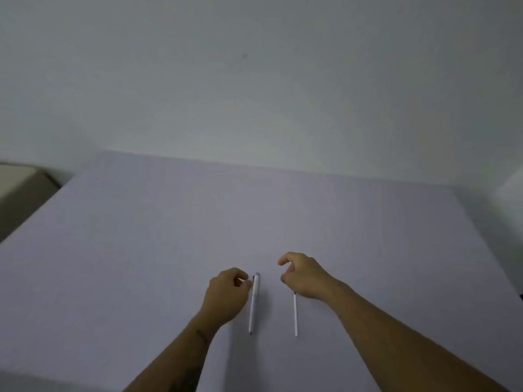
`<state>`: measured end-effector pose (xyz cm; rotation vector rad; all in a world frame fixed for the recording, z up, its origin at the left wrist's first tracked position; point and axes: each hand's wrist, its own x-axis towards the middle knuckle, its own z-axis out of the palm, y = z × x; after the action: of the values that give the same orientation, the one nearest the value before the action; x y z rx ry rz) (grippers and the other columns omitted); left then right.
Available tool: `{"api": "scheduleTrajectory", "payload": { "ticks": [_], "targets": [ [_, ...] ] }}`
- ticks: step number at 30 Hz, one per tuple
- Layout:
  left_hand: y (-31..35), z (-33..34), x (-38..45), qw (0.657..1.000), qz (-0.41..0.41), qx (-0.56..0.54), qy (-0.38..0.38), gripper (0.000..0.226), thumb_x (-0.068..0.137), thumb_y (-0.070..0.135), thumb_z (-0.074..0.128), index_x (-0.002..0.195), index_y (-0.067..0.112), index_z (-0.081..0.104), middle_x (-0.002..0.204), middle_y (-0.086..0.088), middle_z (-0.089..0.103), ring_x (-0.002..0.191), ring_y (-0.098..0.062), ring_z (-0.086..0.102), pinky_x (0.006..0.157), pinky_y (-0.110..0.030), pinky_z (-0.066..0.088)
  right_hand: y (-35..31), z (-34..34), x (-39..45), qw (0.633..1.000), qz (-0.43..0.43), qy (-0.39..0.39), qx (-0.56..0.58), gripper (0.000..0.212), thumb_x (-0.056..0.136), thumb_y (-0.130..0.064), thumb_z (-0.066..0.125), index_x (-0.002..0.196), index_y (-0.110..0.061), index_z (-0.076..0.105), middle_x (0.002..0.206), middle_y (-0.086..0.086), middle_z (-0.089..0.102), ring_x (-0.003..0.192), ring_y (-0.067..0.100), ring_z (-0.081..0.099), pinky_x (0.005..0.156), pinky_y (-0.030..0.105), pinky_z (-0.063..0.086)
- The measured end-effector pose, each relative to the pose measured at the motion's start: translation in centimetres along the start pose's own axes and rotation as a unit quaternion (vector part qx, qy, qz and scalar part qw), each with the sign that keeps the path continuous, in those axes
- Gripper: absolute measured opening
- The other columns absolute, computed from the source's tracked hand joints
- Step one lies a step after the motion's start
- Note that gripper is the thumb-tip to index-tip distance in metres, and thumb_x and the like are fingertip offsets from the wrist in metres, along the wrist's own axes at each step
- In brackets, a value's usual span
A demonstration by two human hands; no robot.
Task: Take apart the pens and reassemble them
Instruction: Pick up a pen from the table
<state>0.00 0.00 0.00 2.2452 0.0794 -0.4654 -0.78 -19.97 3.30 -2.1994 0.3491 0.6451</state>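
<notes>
Two white pens lie lengthwise on the pale lilac table. The thicker left pen rests just right of my left hand, whose curled fingertips touch or nearly touch its far end. A thinner white pen lies to the right, its far end hidden under my right hand. That hand hovers with thumb and forefinger curled and apart, nothing visibly held. Whether the left fingers pinch a small part is blurred.
The table's far edge meets a plain grey wall. A beige piece of furniture stands off the table's left corner, and a white rounded object shows at the right edge.
</notes>
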Motion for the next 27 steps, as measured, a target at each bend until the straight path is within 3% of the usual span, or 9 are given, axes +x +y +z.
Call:
{"api": "scheduleTrajectory", "payload": {
  "ticks": [7, 10, 13, 18, 22, 27],
  "targets": [
    [-1.5, 5.8, 0.2, 0.996, -0.061, 0.068, 0.013, 0.025, 0.08, 0.043, 0.069, 0.093, 0.023, 0.061, 0.079, 0.005, 0.065, 0.073, -0.015, 0.063, 0.062, -0.028, 0.05, 3.5, 0.5, 1.5, 0.999, 0.015, -0.043, -0.022, 0.045, 0.092, -0.018, 0.052, 0.136, -0.026, 0.054, 0.125, 0.006, 0.061, 0.092, 0.015, 0.063, 0.071, 0.024, 0.052],
    [-1.2, 6.5, 0.0, 0.992, -0.067, 0.096, 0.038, 0.014, 0.079, 0.027, 0.063, 0.091, 0.021, 0.06, 0.086, 0.002, 0.064, 0.076, -0.018, 0.061, 0.062, -0.027, 0.046, 4.5, 0.7, 1.9, 0.999, 0.013, -0.051, -0.003, 0.044, 0.091, -0.018, 0.052, 0.134, -0.026, 0.056, 0.124, 0.008, 0.063, 0.094, 0.018, 0.066, 0.074, 0.026, 0.054],
    [-0.9, 6.5, 0.0, 0.993, -0.088, 0.068, 0.049, 0.01, 0.078, 0.015, 0.055, 0.083, 0.02, 0.062, 0.081, 0.002, 0.063, 0.068, -0.015, 0.057, 0.054, -0.024, 0.043, 5.0, 1.1, 2.3, 0.998, 0.024, -0.054, 0.015, 0.045, 0.09, -0.018, 0.054, 0.134, -0.024, 0.057, 0.127, 0.01, 0.063, 0.094, 0.017, 0.066, 0.074, 0.025, 0.052],
    [0.8, 6.2, -0.2, 0.997, -0.057, -0.011, 0.048, 0.008, 0.087, 0.012, 0.06, 0.086, 0.019, 0.063, 0.078, 0.001, 0.065, 0.067, -0.013, 0.058, 0.061, -0.022, 0.049, 3.3, 1.3, 2.5, 0.985, 0.037, -0.034, 0.166, 0.025, 0.093, -0.022, 0.058, 0.116, -0.016, 0.067, 0.096, 0.003, 0.072, 0.069, 0.014, 0.06, 0.059, 0.024, 0.046],
    [2.9, 5.5, -0.4, 0.997, -0.036, -0.056, 0.041, 0.007, 0.09, 0.011, 0.062, 0.088, 0.016, 0.068, 0.081, -0.004, 0.069, 0.075, -0.025, 0.067, 0.062, -0.024, 0.054, 1.6, 0.6, 2.6, 0.964, 0.032, 0.01, 0.263, 0.016, 0.094, -0.026, 0.062, 0.093, -0.013, 0.073, 0.085, 0.003, 0.071, 0.064, 0.015, 0.056, 0.06, 0.029, 0.047],
    [4.4, 4.4, -0.9, 0.996, -0.026, -0.076, 0.027, 0.009, 0.092, 0.012, 0.061, 0.09, 0.013, 0.07, 0.079, -0.004, 0.07, 0.068, -0.015, 0.063, 0.058, -0.018, 0.047, 0.7, -0.1, 2.8, 0.956, 0.035, 0.008, 0.29, 0.016, 0.092, -0.017, 0.064, 0.086, -0.006, 0.073, 0.079, 0.004, 0.071, 0.064, 0.015, 0.056, 0.058, 0.028, 0.047]
  ]
}}
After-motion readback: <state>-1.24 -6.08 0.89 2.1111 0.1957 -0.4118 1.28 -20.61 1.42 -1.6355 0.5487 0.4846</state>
